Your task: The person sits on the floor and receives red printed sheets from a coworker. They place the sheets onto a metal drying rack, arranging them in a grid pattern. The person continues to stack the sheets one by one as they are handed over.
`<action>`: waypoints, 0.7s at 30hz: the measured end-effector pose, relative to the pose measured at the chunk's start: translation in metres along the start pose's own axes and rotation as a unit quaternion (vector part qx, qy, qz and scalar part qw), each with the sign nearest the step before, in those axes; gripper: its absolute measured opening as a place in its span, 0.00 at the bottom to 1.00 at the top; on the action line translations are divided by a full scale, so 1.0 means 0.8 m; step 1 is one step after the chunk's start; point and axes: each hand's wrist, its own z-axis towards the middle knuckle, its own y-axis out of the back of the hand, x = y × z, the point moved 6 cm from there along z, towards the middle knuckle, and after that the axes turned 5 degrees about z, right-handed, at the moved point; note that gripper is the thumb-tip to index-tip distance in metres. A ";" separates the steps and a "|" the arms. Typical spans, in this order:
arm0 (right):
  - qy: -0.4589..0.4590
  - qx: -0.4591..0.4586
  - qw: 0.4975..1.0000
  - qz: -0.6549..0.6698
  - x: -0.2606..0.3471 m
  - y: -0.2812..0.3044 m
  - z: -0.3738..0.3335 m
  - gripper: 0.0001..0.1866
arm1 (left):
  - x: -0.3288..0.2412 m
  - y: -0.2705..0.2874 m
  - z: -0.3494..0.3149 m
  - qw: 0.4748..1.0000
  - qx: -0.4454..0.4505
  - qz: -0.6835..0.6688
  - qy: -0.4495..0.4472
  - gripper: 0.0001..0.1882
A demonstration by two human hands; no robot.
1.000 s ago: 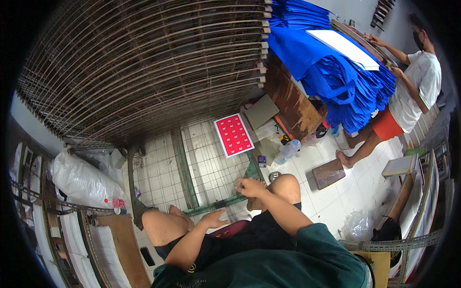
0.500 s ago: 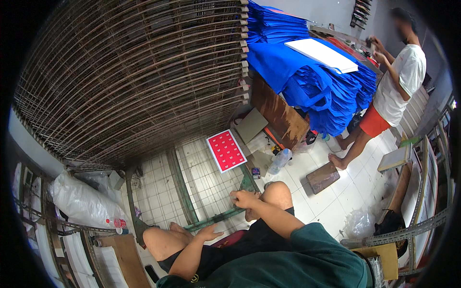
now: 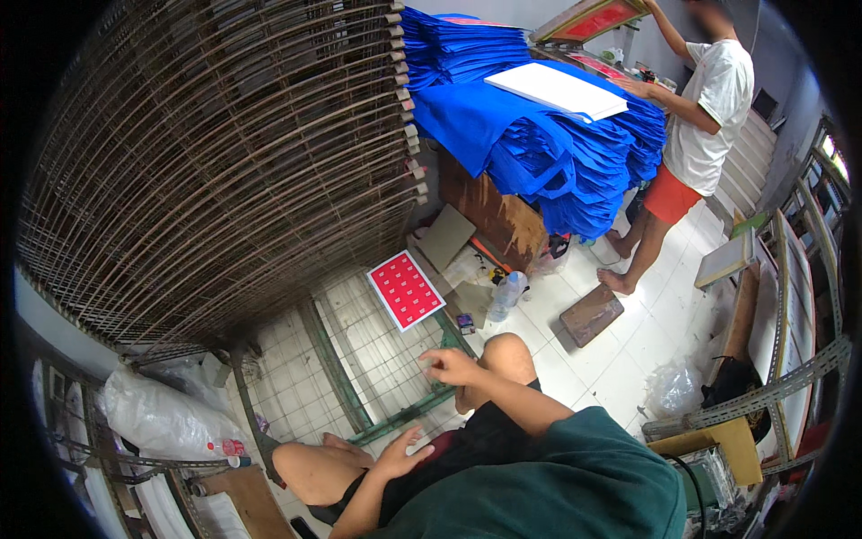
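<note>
I sit with both bare hands above my lap, in front of a green metal rack frame [image 3: 334, 368] with a wire grid. My left hand [image 3: 401, 454] is open over my left thigh, its fingers apart and nothing in it. My right hand [image 3: 451, 366] hovers beside my right knee, near the frame's right corner. Its fingers are partly bent and apart, with nothing visible between them. Beyond it, a red printed sheet with a white border and small white marks [image 3: 406, 289] lies on the low wire grid, touched by neither hand.
Raised wire racks [image 3: 233, 162] fill the left. Blue fabric bags [image 3: 548, 153] are piled at the back, with white sheets [image 3: 557, 90] on top. A co-worker [image 3: 709, 99] stands beyond. A plastic bottle [image 3: 507, 296] and a brown block [image 3: 591, 316] are on the tiled floor.
My view has shifted slightly right. My left hand has risen a little and its fingers have spread. My right hand's fingers have loosened. The co-worker now holds up a framed screen.
</note>
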 end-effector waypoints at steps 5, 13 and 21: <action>-0.030 -0.038 0.981 0.185 -0.001 0.050 -0.001 0.16 | 0.083 -0.046 -0.006 0.995 0.040 0.024 0.084 0.38; 0.031 -0.093 0.944 0.314 0.056 0.135 0.002 0.18 | 0.135 -0.029 0.019 0.989 -0.099 -0.044 0.097 0.31; 0.118 -0.197 0.920 0.318 0.144 0.267 -0.020 0.18 | -0.042 -0.031 -0.070 0.970 0.165 -0.149 -0.094 0.15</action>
